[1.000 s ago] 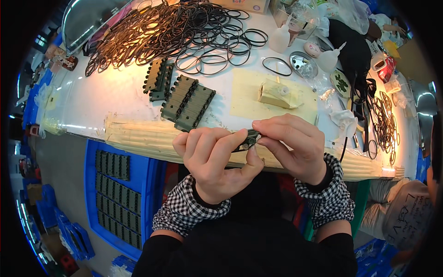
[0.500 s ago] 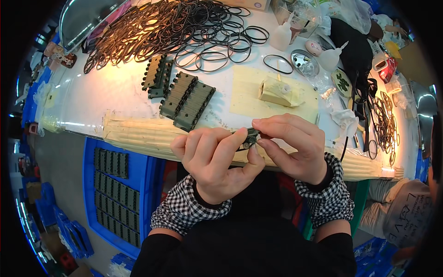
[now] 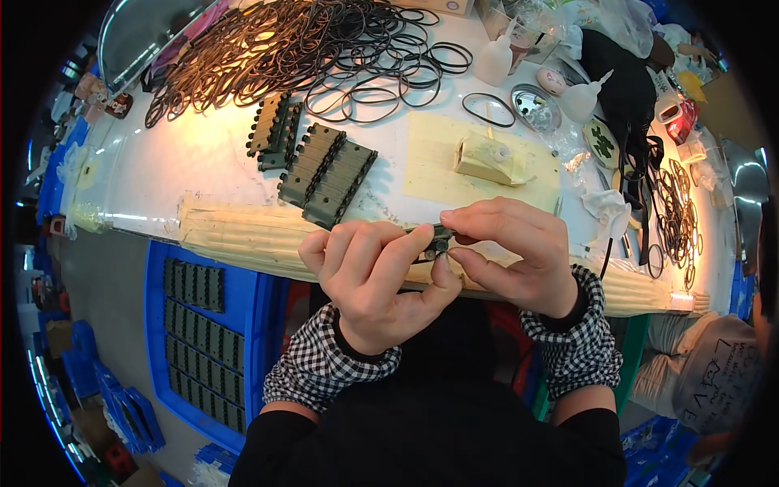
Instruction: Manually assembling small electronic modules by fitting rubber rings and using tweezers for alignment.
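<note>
Between my hands, just over the table's front edge, is a small dark green part (image 3: 439,243) with a rounded knob at its end. My left hand (image 3: 372,272) pinches it between thumb and forefinger. My right hand (image 3: 519,256) closes thumb and fingertips on its right side; my fingers cover most of it. Behind my left hand, ridged green parts with black knobs lie side by side in a larger block (image 3: 329,174) and a smaller block (image 3: 274,131). A block wrapped in yellowish tape (image 3: 487,160) rests on a pale yellow sheet (image 3: 426,183) beyond my right hand.
A heap of black rubber rings (image 3: 268,61) covers the far left of the table. White squeeze bottles (image 3: 493,61) and a round metal dish (image 3: 535,108) stand at the far right. Below left, a blue tray (image 3: 253,325) holds rows of green parts. Another person's clothing (image 3: 714,373) shows at right.
Both hands keep their pinch on the small green part and have shifted only slightly. The things on the table lie as before.
</note>
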A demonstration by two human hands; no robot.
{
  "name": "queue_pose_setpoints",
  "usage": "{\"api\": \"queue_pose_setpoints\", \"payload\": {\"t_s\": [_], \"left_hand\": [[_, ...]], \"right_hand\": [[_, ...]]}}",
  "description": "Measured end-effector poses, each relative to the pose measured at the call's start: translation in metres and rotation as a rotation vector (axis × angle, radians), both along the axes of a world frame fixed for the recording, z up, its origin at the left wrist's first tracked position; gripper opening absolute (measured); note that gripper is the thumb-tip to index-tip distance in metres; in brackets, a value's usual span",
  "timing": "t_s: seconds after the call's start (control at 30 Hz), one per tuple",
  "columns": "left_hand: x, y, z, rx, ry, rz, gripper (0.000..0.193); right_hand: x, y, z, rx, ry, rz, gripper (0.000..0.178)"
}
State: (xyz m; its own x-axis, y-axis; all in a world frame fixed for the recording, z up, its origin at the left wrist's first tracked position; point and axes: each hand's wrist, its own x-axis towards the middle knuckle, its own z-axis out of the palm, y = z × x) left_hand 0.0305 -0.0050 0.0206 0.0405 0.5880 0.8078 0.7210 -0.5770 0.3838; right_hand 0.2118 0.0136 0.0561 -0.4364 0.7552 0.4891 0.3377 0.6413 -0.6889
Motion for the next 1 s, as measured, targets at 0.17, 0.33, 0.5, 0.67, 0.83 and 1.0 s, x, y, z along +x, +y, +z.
{"api": "queue_pose_setpoints", "payload": {"t_s": [0.17,0.33,0.5,0.67,0.83,1.0], "left_hand": [[-0.0003,-0.0003,-0.0008,-0.004,0.004,0.007,0.023],[0.0003,0.0005,-0.0015,0.002,0.007,0.001,0.023],[0.0002,0.0002,0.0008,0.003,0.025,-0.004,0.023],[0.0004,-0.0040,0.0040,-0.001,0.058,-0.001,0.025],[0.0008,-0.0043,0.0018,0.035,0.133,0.034,0.024],[-0.0009,-0.0003,0.0022,0.025,0.167,0.008,0.023]], "right_hand": [[-0.0006,0.0006,0.0003,0.002,-0.009,-0.002,0.027],[-0.0001,0.0008,-0.0001,-0.001,-0.012,-0.005,0.026],[0.0001,0.0014,-0.0001,0.006,-0.004,0.002,0.025],[0.0012,-0.0001,-0.0014,-0.061,0.032,0.020,0.025],[0.0025,-0.0002,-0.0004,-0.079,0.042,0.011,0.028],[0.0034,-0.0039,0.0008,0.104,-0.051,-0.022,0.022]]}}
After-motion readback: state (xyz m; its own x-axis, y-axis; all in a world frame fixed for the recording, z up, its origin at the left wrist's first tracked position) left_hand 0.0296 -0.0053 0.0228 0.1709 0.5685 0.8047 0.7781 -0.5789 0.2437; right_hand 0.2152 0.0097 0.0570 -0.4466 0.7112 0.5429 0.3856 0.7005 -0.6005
